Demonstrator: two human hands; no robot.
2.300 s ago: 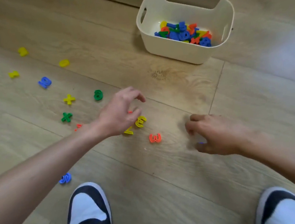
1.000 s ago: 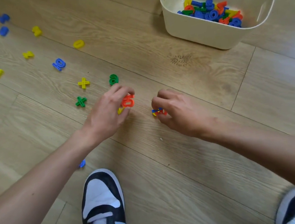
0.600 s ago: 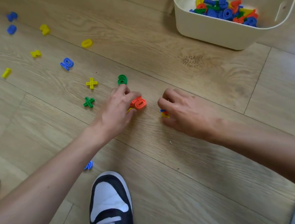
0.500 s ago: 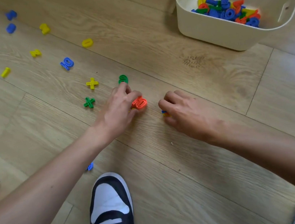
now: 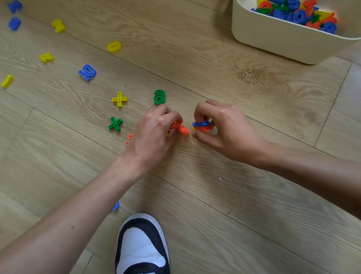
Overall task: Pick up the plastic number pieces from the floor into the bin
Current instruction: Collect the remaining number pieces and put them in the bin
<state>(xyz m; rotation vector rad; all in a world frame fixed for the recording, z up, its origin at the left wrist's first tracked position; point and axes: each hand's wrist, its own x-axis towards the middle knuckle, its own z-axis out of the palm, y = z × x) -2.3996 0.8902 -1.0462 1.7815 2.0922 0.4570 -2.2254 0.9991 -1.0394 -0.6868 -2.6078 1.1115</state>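
L hand [image 5: 154, 133] is curled low over the floor [image 5: 207, 202], fingers and thumb pinched on an orange piece [image 5: 179, 128]; a trace of yellow is glimpsed under the palm (a second piece? cannot be told). R hand [image 5: 222, 128] is curled likewise, thumb and fingers clamped on a blue-and-orange stack [image 5: 201, 126], blue on top. Both hands are held just beside each other, close to the boards. This is judged as gathering several pcs per hand before one trip to the bin [image 5: 277, 37], which is set upper right, well apart from the hands. Bin is cream, open-topped, w/ cut-out handles; a heap of collected pieces [image 5: 296, 12] is seen inside.

Pcs are small moulded plastic digits & signs, hollow-ribbed, in bright orange, blue, yellow, green. Left on the floor near L hand: green 6 [image 5: 159, 97] just beyond the fingertips, green x [image 5: 115, 123], yellow plus [image 5: 119, 99]. Further up-left: blue 10 [image 5: 87, 72], yellow 0 [image 5: 114, 46], yellow 1 [image 5: 7, 81], others blurred twd frame edge. Pcs are judged light and rigid, easily pinched by the edges. A shoe [image 5: 141, 258] is planted between the arms
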